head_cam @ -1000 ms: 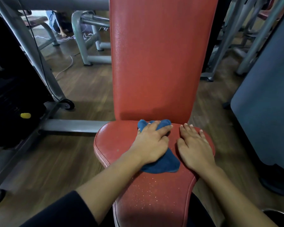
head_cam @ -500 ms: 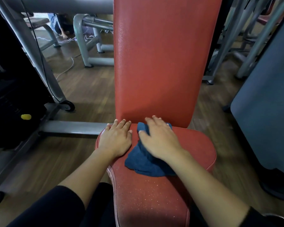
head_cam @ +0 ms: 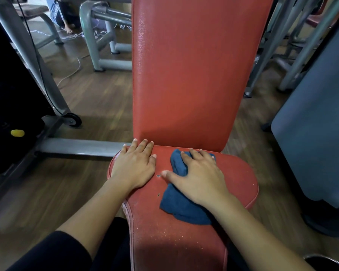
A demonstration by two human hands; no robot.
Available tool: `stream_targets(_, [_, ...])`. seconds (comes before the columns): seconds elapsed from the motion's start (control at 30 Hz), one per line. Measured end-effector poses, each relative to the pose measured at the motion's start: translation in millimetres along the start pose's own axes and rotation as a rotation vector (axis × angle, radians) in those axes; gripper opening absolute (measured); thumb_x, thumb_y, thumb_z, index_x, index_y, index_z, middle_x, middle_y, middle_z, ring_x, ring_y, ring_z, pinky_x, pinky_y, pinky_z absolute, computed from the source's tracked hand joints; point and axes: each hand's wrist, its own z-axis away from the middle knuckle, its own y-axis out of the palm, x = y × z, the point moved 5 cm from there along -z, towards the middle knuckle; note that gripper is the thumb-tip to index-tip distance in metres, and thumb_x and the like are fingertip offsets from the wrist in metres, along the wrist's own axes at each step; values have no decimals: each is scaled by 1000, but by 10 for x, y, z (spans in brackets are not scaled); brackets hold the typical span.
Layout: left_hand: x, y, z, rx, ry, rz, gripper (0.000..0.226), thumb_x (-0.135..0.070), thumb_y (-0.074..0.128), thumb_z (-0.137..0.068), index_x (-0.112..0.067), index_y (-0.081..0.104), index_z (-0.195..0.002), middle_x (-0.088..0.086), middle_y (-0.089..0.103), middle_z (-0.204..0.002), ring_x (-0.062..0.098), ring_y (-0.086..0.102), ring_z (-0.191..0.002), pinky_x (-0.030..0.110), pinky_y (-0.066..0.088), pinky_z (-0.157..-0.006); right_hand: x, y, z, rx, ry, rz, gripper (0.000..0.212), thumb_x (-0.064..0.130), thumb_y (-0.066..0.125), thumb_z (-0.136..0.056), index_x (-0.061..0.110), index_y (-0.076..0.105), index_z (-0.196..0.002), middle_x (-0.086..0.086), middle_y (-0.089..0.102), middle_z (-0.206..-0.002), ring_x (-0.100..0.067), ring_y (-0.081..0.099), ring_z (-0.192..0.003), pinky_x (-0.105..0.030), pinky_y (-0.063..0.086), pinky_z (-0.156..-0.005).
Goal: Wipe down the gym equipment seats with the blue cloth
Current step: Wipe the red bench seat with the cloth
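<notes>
At the near, narrow end of the red seat (head_cam: 184, 245), pale specks (head_cam: 170, 234) still dot the vinyl, so that stretch looks unwiped. Further in, the blue cloth (head_cam: 181, 208) lies bunched on the wide rear part of the seat, now right of centre. Half a second ago it sat nearer the middle, and a second ago it was under the other hand.

The right hand (head_cam: 200, 178) lies on top of it with fingers spread and nearly straight, pressing down rather than clutching. Its thumb reaches left onto bare vinyl beside a small dark mark (head_cam: 158, 175). The left hand (head_cam: 134, 167) rests flat and empty on the seat's left rear corner, fingertips touching the foot of the backrest (head_cam: 184, 75), much as it did half a second ago.

The cloth has changed hands, and the stroke seems to be working toward the seat's right edge along the join with the backrest. The rear band is probably almost covered. The near end, and perhaps the backrest, are left to do.
</notes>
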Motion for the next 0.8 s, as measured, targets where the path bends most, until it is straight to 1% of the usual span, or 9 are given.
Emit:
stream_targets(0.1, [-30,-21,32,-2,-11,19,54,-38,24,-101,-21,19,-151,0,15,-159,22,6,-147,43,4,-118,-52,39,-241,-28,16,-48,63,56,48,-89,26,40,-144,1,30,-155,-21,17,-144,-39,14,-118])
stream_targets(0.2, [-100,-12,89,29,-31,68,55,-40,24,-101,-20,17,-152,0,11,-160,22,2,-147,44,2,-118,-82,19,-359,-52,-1,-36,53,42,45,-94,23,43,-143,-2,34,-152,-22,21,-142,-40,14,-118])
stream_targets(0.27, [-146,16,118,45,-27,41,57,-43,21,-101,-20,12,-152,0,6,-160,22,-2,-147,44,0,-117,-63,-5,-313,-51,-32,8,50,39,40,-96,22,42,-143,0,37,-151,-21,23,-142,-40,14,-118])
stream_targets(0.47, [-170,26,131,23,-19,8,58,-44,17,-100,-21,7,-153,-1,3,-160,21,-4,-147,44,0,-118,-271,-71,77,30,-8,225,58,49,23,-99,26,20,-152,6,22,-158,-18,9,-147,-44,3,-120])
stream_targets(0.57, [-168,32,129,14,-20,2,58,-43,16,-100,-20,8,-153,0,3,-160,21,-3,-147,45,1,-118,-262,-149,160,-23,13,187,65,60,23,-96,30,11,-153,4,9,-161,-20,1,-148,-43,1,-120])
stream_targets(0.63, [-166,38,135,14,-21,-3,58,-43,17,-100,-20,7,-153,0,3,-160,21,-3,-147,45,2,-118,-188,-121,186,-31,8,128,70,66,18,-92,31,13,-152,4,13,-160,-20,3,-147,-42,2,-120])
stream_targets(0.7, [-167,34,139,15,-19,-5,58,-43,16,-100,-20,7,-153,0,3,-160,21,-3,-147,45,1,-118,-144,-60,192,-44,6,127,79,69,7,-83,32,22,-150,6,22,-158,-20,9,-146,-44,3,-119])
stream_targets(0.73, [-171,31,139,16,-17,-7,58,-43,16,-100,-20,7,-153,0,3,-160,21,-3,-147,45,2,-118,-156,-38,173,-51,8,137,77,67,7,-83,32,25,-150,6,24,-157,-20,11,-146,-45,5,-120])
stream_targets(0.8, [-178,32,138,18,-15,-12,58,-43,16,-100,-20,7,-153,1,3,-160,21,-2,-147,45,2,-118,-216,-5,73,-51,11,149,62,58,22,-93,33,28,-149,6,26,-156,-20,15,-145,-45,7,-119])
